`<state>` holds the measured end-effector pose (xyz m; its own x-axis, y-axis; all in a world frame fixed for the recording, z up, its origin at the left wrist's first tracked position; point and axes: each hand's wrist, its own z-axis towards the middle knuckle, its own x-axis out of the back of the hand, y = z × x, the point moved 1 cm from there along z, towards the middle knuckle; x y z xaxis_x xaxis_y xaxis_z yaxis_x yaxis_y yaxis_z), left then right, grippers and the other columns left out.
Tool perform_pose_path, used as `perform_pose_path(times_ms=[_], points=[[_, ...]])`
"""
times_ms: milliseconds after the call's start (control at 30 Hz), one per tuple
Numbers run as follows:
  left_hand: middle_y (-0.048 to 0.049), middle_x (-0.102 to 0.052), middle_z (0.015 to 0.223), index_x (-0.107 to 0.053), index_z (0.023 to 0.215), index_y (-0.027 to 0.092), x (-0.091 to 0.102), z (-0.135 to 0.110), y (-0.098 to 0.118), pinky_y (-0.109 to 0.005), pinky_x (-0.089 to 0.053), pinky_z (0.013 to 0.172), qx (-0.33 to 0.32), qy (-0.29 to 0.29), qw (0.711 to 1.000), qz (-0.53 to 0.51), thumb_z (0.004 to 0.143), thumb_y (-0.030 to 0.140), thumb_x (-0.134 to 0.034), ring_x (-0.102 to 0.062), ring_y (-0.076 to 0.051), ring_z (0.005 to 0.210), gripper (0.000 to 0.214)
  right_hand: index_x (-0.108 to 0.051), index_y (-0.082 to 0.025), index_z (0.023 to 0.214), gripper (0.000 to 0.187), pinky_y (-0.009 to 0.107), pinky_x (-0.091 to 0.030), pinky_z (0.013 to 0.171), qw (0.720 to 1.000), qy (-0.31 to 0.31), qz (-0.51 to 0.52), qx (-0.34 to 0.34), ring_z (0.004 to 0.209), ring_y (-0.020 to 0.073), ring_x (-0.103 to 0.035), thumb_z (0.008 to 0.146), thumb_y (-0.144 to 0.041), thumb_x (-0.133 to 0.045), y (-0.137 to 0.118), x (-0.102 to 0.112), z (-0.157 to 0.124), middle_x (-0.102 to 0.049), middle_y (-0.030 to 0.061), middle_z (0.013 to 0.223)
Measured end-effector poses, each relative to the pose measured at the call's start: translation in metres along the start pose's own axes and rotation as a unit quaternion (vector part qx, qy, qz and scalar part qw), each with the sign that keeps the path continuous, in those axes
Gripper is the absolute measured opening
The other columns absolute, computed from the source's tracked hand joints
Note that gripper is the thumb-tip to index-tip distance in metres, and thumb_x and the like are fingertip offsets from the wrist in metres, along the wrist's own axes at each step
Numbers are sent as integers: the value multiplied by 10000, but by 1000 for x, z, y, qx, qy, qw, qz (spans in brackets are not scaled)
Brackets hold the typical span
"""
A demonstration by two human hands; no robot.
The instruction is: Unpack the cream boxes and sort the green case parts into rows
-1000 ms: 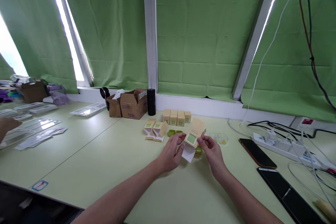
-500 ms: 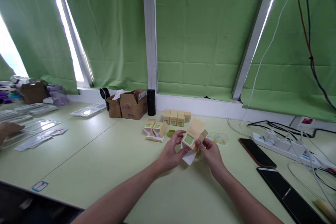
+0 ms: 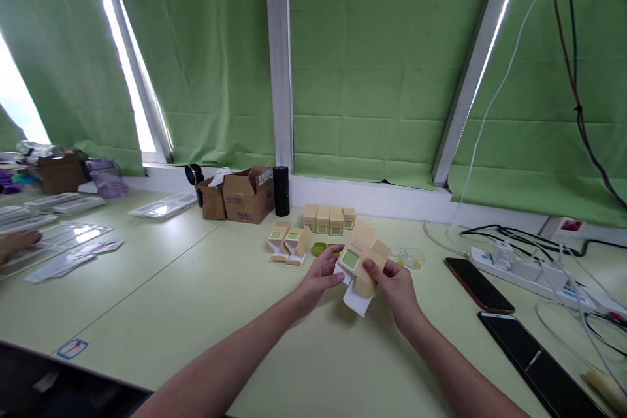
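At the far left, a co-worker's hand (image 3: 19, 245) rests over clear trays (image 3: 59, 235), well apart from this work. Toward the middle, 2 part-open cartons (image 3: 296, 243) stand side by side, and 4 closed cartons (image 3: 323, 219) stand behind them; both groups are best left undisturbed. A green container (image 3: 319, 248) sits on the table just beyond the left hand (image 3: 317, 279).

That hand is half curled at the left edge of the carton (image 3: 351, 257), thumb by a white inner flap; I cannot tell whether it pinches the card or only steadies it. The carton is held up between the 2 hands above the table (image 3: 274, 346), tilted, its top flap raised and a white-sided flap hanging low. A light touch on this side should suit, because thin card would probably dent under a hard squeeze.

The right hand (image 3: 399, 290) grasps the carton, thumb pressed on its front and fingers behind. I would make this the firm hold, keep the thumb close to a crease, and bend each flap along its scored line so the corners stay square.

Further right, clear cases (image 3: 414, 257) with yellow pieces lie near the right hand, so the elbow and wrist want care. A phone (image 3: 479, 284) lies beyond.
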<state>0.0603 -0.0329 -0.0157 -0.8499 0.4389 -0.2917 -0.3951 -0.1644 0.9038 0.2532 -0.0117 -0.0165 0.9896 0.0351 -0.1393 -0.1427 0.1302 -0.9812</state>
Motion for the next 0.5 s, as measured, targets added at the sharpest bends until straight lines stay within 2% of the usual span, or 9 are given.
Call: perform_pose_path(times_ms=[267, 500], points=[[-105, -728, 1210, -633, 1274, 205, -7, -1, 6, -350, -420, 983, 36, -14, 998, -57, 699, 260, -879, -650, -282, 1158, 628, -805, -143, 817, 625, 382, -572, 610, 1000, 22, -14, 13, 713, 299, -726, 538, -696, -894, 3, 2, 3, -806, 148, 848], [-114, -737, 1160, -642, 1175, 185, -11, 0, 8, -347, -471, 951, 21, -4, 1000, 14, 779, 391, -873, -684, -259, 1075, 502, -810, -158, 898, 616, 409, -600, 675, 999, 20, -23, 31, 795, 322, -743, 590, -688, -876, 5, 1, 1, -813, 142, 945]])
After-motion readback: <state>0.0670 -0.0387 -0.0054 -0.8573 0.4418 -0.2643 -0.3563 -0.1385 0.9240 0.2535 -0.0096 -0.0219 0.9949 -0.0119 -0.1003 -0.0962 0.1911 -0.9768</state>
